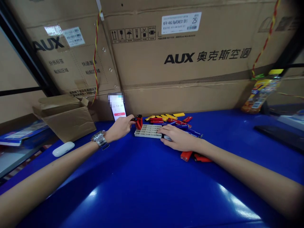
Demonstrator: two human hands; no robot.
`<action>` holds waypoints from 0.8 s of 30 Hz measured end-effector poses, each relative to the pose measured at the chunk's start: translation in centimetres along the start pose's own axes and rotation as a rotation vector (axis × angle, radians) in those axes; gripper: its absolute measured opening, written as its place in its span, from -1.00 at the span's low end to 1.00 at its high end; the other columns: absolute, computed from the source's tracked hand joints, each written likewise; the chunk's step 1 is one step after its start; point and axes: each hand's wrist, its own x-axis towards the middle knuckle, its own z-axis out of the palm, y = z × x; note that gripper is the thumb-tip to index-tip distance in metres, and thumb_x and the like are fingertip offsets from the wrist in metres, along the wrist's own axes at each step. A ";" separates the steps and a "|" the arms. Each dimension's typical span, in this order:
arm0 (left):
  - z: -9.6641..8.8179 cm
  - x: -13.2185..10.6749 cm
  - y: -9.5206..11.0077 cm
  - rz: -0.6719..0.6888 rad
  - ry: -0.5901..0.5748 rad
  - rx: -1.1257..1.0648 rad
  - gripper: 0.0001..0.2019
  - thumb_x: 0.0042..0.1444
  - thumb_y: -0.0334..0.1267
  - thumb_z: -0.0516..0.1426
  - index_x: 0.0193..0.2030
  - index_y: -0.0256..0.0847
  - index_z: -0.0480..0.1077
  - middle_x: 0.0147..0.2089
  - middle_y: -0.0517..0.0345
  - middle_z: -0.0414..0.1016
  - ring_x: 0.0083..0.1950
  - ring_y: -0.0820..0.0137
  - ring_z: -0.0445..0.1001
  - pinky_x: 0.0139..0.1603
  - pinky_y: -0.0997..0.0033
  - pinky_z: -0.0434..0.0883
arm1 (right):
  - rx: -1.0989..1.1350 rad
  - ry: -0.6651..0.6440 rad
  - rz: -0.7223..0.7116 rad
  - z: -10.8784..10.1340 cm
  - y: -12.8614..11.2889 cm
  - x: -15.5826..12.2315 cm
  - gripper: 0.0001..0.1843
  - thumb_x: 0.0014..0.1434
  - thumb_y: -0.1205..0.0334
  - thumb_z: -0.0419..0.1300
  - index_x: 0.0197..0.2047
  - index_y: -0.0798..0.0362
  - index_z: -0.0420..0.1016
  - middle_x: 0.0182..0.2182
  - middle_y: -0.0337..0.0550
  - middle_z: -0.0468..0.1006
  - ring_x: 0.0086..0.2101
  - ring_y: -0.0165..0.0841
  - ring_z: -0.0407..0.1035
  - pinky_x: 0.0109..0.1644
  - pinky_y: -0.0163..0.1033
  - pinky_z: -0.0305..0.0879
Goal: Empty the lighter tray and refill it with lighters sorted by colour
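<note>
A pale grey compartment tray (pixel 148 134) lies on the blue table, with most of its visible cells bare. Several red lighters (pixel 139 122) with black tops stand upright in its left end. My left hand (pixel 121 127), with a metal watch on the wrist, pinches at the black top of one red lighter there. My right hand (pixel 178 137) is curled at the tray's right end, its fingertips by the rim. Between its thumb and fingers shows a small pale object (pixel 167 138) with a dark end, apparently a lighter, mostly covered by the hand.
Yellow lighters (pixel 166 117), red and blue lighters (pixel 196 133) lie loose behind and right of the tray. More red ones (pixel 186 155) lie under my right forearm. A lit phone (pixel 117 107), open carton (pixel 68 117), white earbud case (pixel 63 148) and bottle (pixel 261 91) stand around.
</note>
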 end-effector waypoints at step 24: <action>1.8 -3.5 13.2 0.526 -0.169 0.258 -0.66 0.33 -0.13 -0.11 -0.27 -0.30 0.36 -0.35 0.01 0.50 -0.36 0.31 0.47 -0.38 0.35 0.34 | 0.481 0.059 0.151 -0.4 1.5 0.3 -0.61 0.33 0.18 -0.11 -0.07 0.07 0.51 -0.04 -0.04 0.54 -0.03 -0.27 0.39 0.11 -0.08 0.25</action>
